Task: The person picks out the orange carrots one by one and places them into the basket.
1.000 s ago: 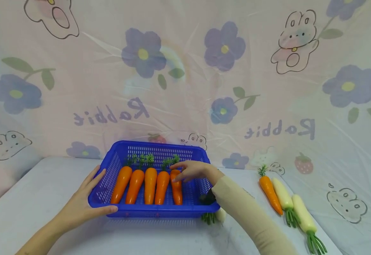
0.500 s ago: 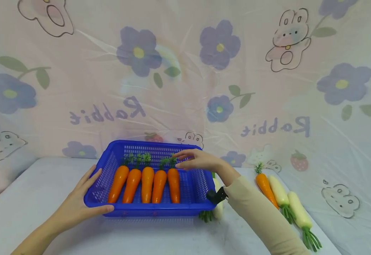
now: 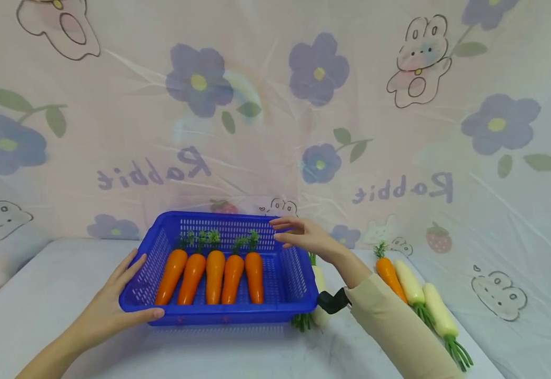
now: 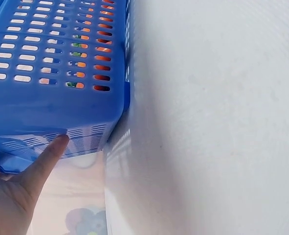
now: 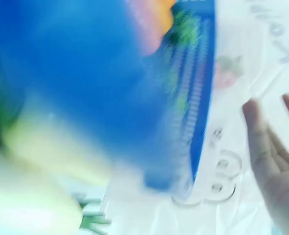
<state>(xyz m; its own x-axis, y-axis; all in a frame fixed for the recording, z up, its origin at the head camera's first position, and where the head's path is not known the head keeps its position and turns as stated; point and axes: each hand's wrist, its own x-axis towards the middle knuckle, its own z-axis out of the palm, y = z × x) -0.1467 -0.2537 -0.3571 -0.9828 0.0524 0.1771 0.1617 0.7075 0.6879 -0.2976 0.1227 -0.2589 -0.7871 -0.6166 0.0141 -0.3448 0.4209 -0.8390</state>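
In the head view a blue plastic basket (image 3: pixel 228 310) stands on the table, with several orange carrots (image 3: pixel 214 276) lying side by side in it, leafy tops toward the back. My left hand (image 3: pixel 107 305) is spread at the basket's left front corner, thumb against the front rim and fingers along the left side. In the left wrist view one straight finger (image 4: pixel 51 154) touches the basket wall. My right hand (image 3: pixel 308 237) hovers over the basket's right back corner, fingers loosely extended and holding nothing. The right wrist view is blurred.
White radishes (image 3: pixel 320 313) lie close against the basket's right side, partly hidden by it. Farther right lie another carrot (image 3: pixel 390 276) and two white radishes (image 3: pixel 438 310). A printed cloth (image 3: pixel 256 158) hangs behind the white table (image 3: pixel 199 352).
My right hand has lifted off the rightmost carrot in the basket and moved right and up. That carrot stays in the row. My left hand keeps its place; the head view has shifted slightly.
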